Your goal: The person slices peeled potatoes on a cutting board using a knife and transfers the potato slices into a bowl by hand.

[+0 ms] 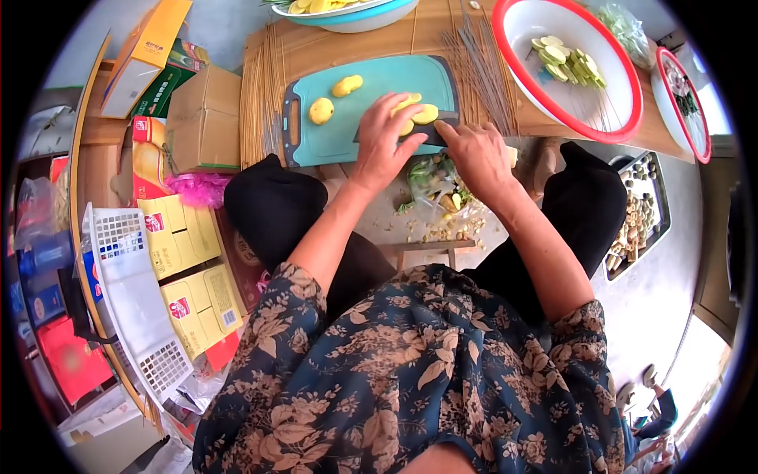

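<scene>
Slicing potato (426, 114) on the board (403, 73), judging by the knife (433, 137) against the pieces. Holding these at the board's near right side with the left hand (383, 141), fingers loosely bent around them; gripping the knife in the right hand (478, 154), fingers closed. Angling both forearms inward. Probably calling for a steady hold, with left fingertips clear of the blade.
</scene>
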The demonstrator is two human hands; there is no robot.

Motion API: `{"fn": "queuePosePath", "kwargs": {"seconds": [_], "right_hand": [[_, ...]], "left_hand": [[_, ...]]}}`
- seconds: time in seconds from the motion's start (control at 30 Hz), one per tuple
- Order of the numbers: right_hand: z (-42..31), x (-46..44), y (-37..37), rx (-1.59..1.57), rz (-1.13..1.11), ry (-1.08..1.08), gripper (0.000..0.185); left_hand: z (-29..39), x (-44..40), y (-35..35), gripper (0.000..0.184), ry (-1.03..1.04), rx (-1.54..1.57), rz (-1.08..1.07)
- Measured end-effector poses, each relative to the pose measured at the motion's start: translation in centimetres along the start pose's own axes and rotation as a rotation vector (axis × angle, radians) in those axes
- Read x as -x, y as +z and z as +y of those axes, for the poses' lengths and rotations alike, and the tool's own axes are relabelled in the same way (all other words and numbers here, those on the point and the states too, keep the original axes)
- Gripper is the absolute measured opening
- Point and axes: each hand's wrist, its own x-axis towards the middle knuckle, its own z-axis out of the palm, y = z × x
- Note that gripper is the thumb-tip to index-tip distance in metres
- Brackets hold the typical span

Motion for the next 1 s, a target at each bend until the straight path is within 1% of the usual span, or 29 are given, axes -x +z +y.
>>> {"fn": "queuePosePath", "kwargs": {"seconds": [0.03, 0.07, 0.13, 0.17, 0.27, 0.3, 0.47, 0.53, 0.57, 0.6, 0.67, 0.7, 0.73, 0.8, 0.83, 0.87, 0.93, 1.0], "right_hand": [[-0.2, 0.0, -0.1, 0.018, -0.017, 0.014, 0.022], [-0.2, 0.1, 0.1, 0.021, -0.018, 0.012, 0.022], [0.0, 0.3, 0.5, 0.038, 0.010, -0.005, 0.020], [0.1, 0.3, 0.6, 0.059, 0.019, -0.009, 0.020], [0.1, 0.3, 0.1, 0.072, 0.014, -0.071, 0.021], [0.0, 0.4, 0.0, 0.080, -0.012, -0.067, 0.022], [-0.3, 1.8, -0.9, 0.080, -0.003, -0.073, 0.018], [-0.1, 2.9, -1.7, -0.009, 0.004, -0.009, 0.015], [0.3, 3.6, -1.8, -0.040, -0.023, 0.049, 0.016], [0.5, 4.4, -2.2, -0.038, -0.024, 0.047, 0.016], [1.0, 5.8, -2.9, -0.458, -0.070, 0.350, 0.025], [1.7, 6.2, -2.4, -0.611, -0.145, 0.540, 0.030], [2.4, 6.4, -1.6, -0.971, -0.184, 0.684, 0.024], [3.1, 6.3, -0.1, -1.510, -0.192, 0.867, 0.016], [3.2, 6.4, 0.9, -1.503, -0.192, 0.864, 0.016], [3.2, 6.4, 2.1, -1.607, -0.172, 0.920, 0.012], [3.0, 6.7, 4.6, -1.804, -0.129, 1.016, 0.007], [2.3, 7.0, 6.4, -1.851, -0.097, 1.080, 0.008]], "left_hand": [[-0.5, -0.3, 0.7, 0.045, 0.055, -0.046, -0.091], [-1.2, -0.5, 1.4, 0.045, 0.054, -0.045, -0.088], [-2.9, -0.7, 2.9, 0.048, 0.113, -0.150, -0.181], [-3.9, -0.8, 3.5, 0.047, 0.106, -0.167, -0.232], [-5.9, -1.5, 4.3, 0.048, 0.087, -0.175, -0.213], [-6.8, -1.7, 4.6, 0.046, 0.077, -0.186, -0.214], [-10.7, -2.5, 5.5, 0.044, 0.071, -0.264, -0.206], [-12.0, -2.9, 5.3, 0.042, 0.005, -0.212, -0.142], [-12.7, -3.2, 5.2, 0.040, -0.036, -0.141, -0.048], [-12.6, -3.3, 4.8, 0.040, -0.037, -0.139, -0.045], [-11.8, -3.3, 3.6, 0.038, -0.279, 0.172, 0.177], [-11.1, -3.1, 3.3, 0.040, -0.277, 0.156, 0.196], [-10.7, -2.6, 3.5, 0.040, -0.276, 0.159, 0.202], [-10.2, -1.5, 4.7, 0.046, -0.135, 0.011, 0.132], [-10.0, -1.1, 5.4, 0.054, -0.099, -0.052, 0.136], [-9.8, -0.8, 5.9, 0.054, -0.096, -0.049, 0.143], [-9.6, -0.3, 6.8, 0.058, -0.115, -0.146, 0.128], [-9.8, -0.4, 7.6, 0.061, -0.095, -0.159, 0.155]]}}
